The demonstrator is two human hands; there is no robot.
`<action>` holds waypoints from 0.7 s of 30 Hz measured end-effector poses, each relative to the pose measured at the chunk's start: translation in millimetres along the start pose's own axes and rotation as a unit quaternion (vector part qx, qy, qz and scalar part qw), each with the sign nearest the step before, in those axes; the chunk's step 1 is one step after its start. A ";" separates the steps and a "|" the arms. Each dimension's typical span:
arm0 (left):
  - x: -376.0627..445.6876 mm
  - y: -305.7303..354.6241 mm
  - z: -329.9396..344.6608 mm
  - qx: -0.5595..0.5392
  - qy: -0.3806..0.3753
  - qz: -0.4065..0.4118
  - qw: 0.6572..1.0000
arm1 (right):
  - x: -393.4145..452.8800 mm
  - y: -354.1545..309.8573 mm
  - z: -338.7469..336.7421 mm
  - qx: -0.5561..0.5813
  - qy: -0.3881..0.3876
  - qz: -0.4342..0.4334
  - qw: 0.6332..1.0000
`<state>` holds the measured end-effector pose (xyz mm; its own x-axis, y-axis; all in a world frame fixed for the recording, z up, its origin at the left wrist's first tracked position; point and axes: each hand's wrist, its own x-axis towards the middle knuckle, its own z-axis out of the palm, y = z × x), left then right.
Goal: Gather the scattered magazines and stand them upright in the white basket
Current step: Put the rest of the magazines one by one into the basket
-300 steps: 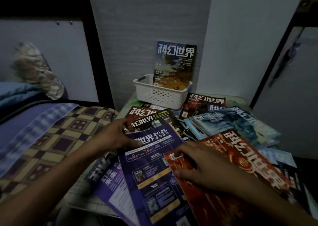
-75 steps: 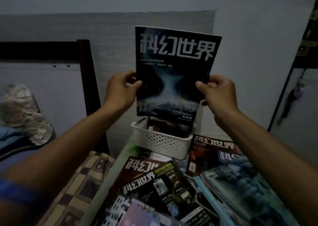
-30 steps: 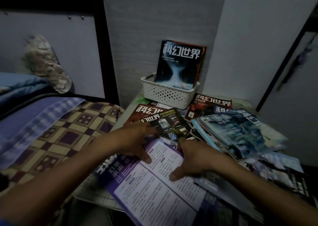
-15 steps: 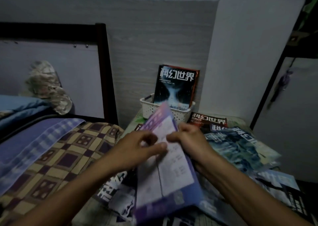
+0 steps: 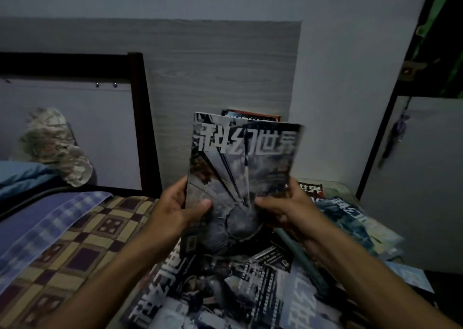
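Both hands, left hand (image 5: 175,209) and right hand (image 5: 288,209), pinch the grey-covered paper magazine (image 5: 240,178) by its side edges, long axis upright, directly before the magazines already standing (image 5: 250,115) behind.

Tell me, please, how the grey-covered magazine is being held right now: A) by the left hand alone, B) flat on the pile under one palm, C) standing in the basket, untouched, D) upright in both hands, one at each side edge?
D: the grey-covered magazine stands upright above the pile, the left hand gripping its left edge and the right hand its right edge.
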<state>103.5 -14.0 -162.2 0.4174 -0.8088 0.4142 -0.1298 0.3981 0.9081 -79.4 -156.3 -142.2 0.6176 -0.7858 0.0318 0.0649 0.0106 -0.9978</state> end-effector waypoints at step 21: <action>199.1 -9.2 -38.5 0.293 0.142 0.056 0.944 | 154.4 -61.5 -15.8 -0.070 0.172 -0.237 0.954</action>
<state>222.4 -162.1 -90.5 0.5852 -0.5945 0.5515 -0.6271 0.0993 0.7726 -0.4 -288.1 -76.9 0.2505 -0.8381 0.4846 0.1524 -0.4602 -0.8747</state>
